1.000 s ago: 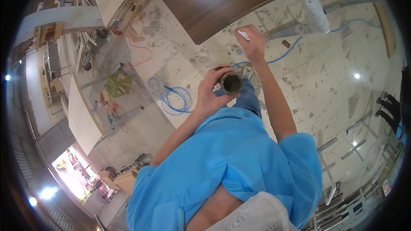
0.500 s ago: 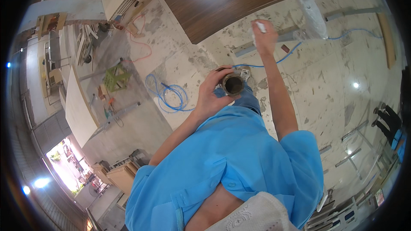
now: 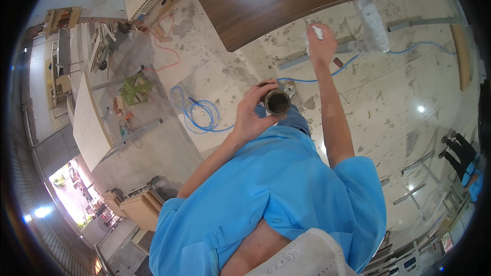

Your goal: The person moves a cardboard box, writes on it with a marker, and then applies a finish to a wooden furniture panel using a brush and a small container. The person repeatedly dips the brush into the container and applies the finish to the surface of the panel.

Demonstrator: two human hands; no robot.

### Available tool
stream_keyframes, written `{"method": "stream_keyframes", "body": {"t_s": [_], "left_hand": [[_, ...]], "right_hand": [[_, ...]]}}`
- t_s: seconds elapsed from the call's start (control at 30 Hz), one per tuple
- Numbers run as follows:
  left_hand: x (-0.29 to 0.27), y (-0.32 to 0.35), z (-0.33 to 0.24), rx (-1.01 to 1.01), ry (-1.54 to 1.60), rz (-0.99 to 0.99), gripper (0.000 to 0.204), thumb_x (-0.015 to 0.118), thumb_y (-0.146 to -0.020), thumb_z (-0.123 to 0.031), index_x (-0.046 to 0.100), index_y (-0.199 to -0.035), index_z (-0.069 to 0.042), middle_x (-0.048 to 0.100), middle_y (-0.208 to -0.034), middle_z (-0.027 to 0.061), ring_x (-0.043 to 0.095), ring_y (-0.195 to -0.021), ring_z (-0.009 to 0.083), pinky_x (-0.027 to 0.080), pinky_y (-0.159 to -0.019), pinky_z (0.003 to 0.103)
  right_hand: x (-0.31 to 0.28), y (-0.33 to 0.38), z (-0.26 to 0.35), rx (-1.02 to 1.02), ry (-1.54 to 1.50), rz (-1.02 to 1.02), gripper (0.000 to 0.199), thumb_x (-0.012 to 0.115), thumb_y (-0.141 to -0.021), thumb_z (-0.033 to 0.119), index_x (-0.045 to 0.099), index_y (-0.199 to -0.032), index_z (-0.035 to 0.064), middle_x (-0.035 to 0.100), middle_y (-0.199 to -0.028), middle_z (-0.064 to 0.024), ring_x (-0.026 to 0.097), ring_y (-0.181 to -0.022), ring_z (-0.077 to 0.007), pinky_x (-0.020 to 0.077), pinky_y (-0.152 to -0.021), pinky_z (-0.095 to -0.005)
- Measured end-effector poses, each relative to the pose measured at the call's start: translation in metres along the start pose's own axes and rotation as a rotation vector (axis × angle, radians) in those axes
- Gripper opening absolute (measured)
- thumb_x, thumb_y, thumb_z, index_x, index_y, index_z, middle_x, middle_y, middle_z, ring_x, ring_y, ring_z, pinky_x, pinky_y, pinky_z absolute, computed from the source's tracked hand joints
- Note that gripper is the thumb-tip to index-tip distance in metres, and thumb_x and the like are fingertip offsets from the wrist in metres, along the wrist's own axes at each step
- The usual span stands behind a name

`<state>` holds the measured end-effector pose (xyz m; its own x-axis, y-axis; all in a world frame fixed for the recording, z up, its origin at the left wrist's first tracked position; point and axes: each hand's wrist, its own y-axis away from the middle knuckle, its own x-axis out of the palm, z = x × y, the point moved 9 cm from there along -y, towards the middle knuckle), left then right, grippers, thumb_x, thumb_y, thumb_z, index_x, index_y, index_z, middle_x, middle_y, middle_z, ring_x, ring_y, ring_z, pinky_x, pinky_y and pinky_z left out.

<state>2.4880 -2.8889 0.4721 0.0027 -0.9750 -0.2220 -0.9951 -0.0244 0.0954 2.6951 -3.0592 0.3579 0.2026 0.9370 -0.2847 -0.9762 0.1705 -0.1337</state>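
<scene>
My left hand (image 3: pixel 251 115) is wrapped around a dark, round, open-topped container (image 3: pixel 277 101) in front of my waist. Its rim faces up and the inside looks dark; I cannot make out the contents. Farther out to the right, my right hand (image 3: pixel 321 46) is closed on a crumpled white cloth (image 3: pixel 318 32), part of which sticks out past the fingers. That hand is near the edge of a dark brown wood-grain panel (image 3: pixel 271 5), just apart from it in this view.
A coiled blue hose (image 3: pixel 202 116) lies on the stained floor at left, near a green stool (image 3: pixel 135 89). Beyond my right hand are a clear plastic-wrapped piece (image 3: pixel 373 25) and a wooden strip (image 3: pixel 461 57). Another person (image 3: pixel 463 161) is at the far right.
My right hand with the white cloth has shifted slightly right and its blur is less. The left hand keeps its hold on the container. The whole view has turned a little.
</scene>
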Motion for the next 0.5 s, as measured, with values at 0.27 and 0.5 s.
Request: {"method": "stream_keyframes", "body": {"t_s": [0.27,0.5], "left_hand": [[0.007,-0.006,-0.004,0.011,-0.002,0.009,0.074,0.089,-0.069,0.002,0.060,-0.137,-0.005,0.053,-0.146,0.0135,0.058,-0.132,0.0233,0.049,-0.112,0.038],[0.011,-0.014,-0.013,0.053,-0.012,-0.049,0.070,0.092,-0.068,-0.007,0.065,-0.132,-0.008,0.062,-0.139,0.0116,0.064,-0.123,0.0276,0.053,-0.102,0.038]], "right_hand": [[-0.012,-0.017,-0.016,0.226,-0.001,0.023,0.015,0.077,-0.090,0.018,0.074,-0.100,0.0073,0.074,-0.097,-0.0065,0.069,-0.089,-0.0232,0.0535,-0.081,-0.0349],[-0.007,-0.027,-0.006,-0.023,-0.071,0.180,0.016,0.077,-0.090,0.018,0.076,-0.102,0.0088,0.075,-0.098,-0.0084,0.071,-0.091,-0.0237,0.0541,-0.083,-0.0351]]}}
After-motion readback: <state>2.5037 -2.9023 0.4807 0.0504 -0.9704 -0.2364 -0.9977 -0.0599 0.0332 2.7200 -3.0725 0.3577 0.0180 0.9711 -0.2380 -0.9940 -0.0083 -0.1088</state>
